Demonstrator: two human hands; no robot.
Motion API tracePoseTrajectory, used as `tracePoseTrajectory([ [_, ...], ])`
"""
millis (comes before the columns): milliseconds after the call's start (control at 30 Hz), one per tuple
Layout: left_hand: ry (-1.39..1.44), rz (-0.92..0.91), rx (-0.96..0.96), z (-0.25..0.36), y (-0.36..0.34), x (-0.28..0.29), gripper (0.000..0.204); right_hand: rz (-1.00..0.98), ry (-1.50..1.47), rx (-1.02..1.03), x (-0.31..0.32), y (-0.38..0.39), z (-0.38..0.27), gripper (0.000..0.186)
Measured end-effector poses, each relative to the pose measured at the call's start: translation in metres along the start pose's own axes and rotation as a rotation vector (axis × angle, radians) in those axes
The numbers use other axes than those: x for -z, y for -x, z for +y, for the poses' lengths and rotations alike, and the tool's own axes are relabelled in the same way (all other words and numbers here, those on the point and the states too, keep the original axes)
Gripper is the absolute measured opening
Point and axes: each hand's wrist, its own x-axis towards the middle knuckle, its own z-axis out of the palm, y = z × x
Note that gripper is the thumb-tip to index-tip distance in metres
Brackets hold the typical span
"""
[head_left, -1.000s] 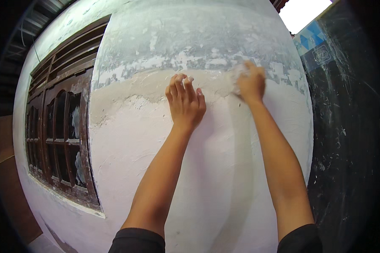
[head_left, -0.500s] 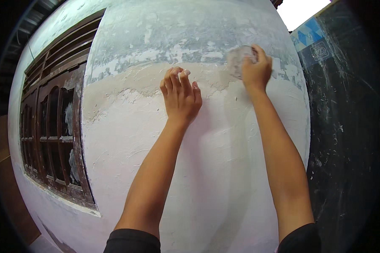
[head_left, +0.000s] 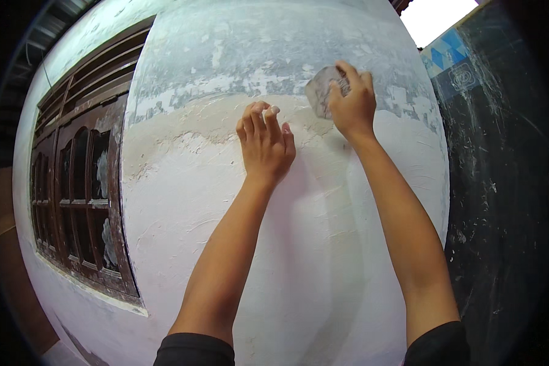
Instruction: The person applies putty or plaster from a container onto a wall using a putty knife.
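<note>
My right hand (head_left: 354, 107) grips a flat grey-white marbled piece (head_left: 320, 91) with angular edges; it looks like a putty spreader, though its exact kind cannot be made out. The piece is held at the wall (head_left: 244, 232), over the line where patchy grey paint meets a beige band. To its left, my left hand (head_left: 266, 137) is raised in front of the beige band (head_left: 195, 119), empty, with loosely bent fingers apart. Whitish smears show on its fingertips. Whether those fingertips touch the wall cannot be told.
A dark brown wooden window (head_left: 79, 195) with slats above is set in the wall at the left. On the right stands a dark, scuffed wall (head_left: 500, 213) with a blue patterned patch (head_left: 448, 52) near its top. Ridged whitish plaster covers the wall's lower part.
My right hand has moved left along the wall with the flat piece, which now shows more of its face. My left hand has barely shifted.
</note>
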Motion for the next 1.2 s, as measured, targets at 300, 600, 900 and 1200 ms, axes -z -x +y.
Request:
tracePoseTrajectory([
  [300, 0.003, 0.029, -0.025, -0.001, 0.0, 0.001, 0.035, 0.001, 0.132, -0.119, 0.01, 0.003, 0.029, 0.038],
  [600, -0.004, 0.024, -0.026, 0.002, -0.001, -0.002, 0.036, -0.049, 0.111, -0.277, 0.021, -0.005, 0.049, 0.036],
  [900, -0.007, 0.025, -0.013, 0.002, -0.001, -0.001, 0.037, -0.019, 0.175, -0.175, 0.026, 0.005, 0.039, 0.036],
  [1200, -0.01, 0.012, -0.007, 0.001, 0.0, 0.0, 0.037, -0.082, 0.179, -0.239, 0.039, 0.013, 0.054, 0.036],
])
